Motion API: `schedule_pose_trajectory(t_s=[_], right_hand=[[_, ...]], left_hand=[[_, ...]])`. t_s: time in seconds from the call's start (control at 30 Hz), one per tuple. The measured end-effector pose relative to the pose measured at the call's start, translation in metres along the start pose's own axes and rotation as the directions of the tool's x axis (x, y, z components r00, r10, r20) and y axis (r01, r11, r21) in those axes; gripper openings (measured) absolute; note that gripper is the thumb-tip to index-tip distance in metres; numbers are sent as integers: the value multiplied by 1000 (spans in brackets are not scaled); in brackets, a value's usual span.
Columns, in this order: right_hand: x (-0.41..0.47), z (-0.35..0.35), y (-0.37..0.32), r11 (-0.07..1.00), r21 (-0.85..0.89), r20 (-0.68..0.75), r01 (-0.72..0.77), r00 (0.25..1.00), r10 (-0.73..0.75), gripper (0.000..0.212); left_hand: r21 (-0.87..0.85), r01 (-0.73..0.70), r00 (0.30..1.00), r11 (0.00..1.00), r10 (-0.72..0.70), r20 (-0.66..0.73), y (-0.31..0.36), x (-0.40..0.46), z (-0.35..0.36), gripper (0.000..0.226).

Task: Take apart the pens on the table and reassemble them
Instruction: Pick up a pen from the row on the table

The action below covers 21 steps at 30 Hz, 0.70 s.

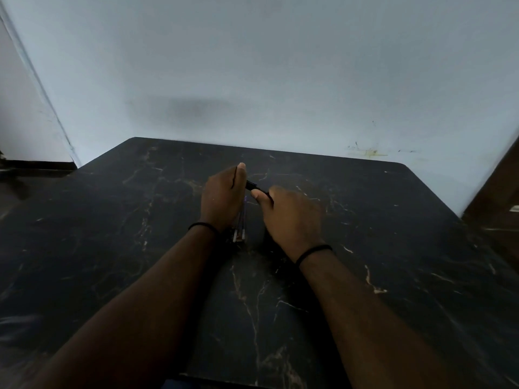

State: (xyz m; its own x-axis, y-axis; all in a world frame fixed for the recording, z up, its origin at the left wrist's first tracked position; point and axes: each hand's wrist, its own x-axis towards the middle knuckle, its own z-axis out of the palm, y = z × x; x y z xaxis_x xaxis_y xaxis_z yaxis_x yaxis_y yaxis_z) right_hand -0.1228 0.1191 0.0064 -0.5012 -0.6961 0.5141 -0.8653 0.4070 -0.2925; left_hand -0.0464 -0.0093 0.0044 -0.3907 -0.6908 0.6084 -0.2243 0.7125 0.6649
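A black pen (254, 187) spans the gap between my two hands above the middle of the dark marble table (393, 248). My left hand (223, 199) is closed around one end of it and my right hand (289, 217) pinches the other end. Under my left wrist, a small bunch of pens (239, 230) lies on the table, with clear barrels and a purple tip showing; my left hand covers part of the bunch.
A pale wall (280, 66) rises right behind the table's far edge. A dark wooden surface (497, 186) stands at the right, and dark floor (25, 175) shows at the left.
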Motion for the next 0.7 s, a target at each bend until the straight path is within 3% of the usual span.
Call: schedule_pose_trajectory(t_s=[0.23, 0.4, 0.6, 0.7], right_hand=[[1, 0, 17, 993, 55, -2, -108, 994, 108, 47], [0, 0, 18, 988, 89, 4, -129, 992, 129, 49], [-1, -1, 18, 989, 87, 23, -123, 992, 121, 43], [1, -3, 18, 986, 110, 11, -126, 992, 126, 35]], left_hand=[[271, 304, 952, 913, -302, -53, -32, 9, -29, 48], [611, 314, 927, 727, -373, -32, -38, 10, -32, 47], [662, 361, 900, 656, -431, -64, -34, 9, -29, 47], [565, 346, 936, 749, -313, -159, -28, 9, -28, 42]])
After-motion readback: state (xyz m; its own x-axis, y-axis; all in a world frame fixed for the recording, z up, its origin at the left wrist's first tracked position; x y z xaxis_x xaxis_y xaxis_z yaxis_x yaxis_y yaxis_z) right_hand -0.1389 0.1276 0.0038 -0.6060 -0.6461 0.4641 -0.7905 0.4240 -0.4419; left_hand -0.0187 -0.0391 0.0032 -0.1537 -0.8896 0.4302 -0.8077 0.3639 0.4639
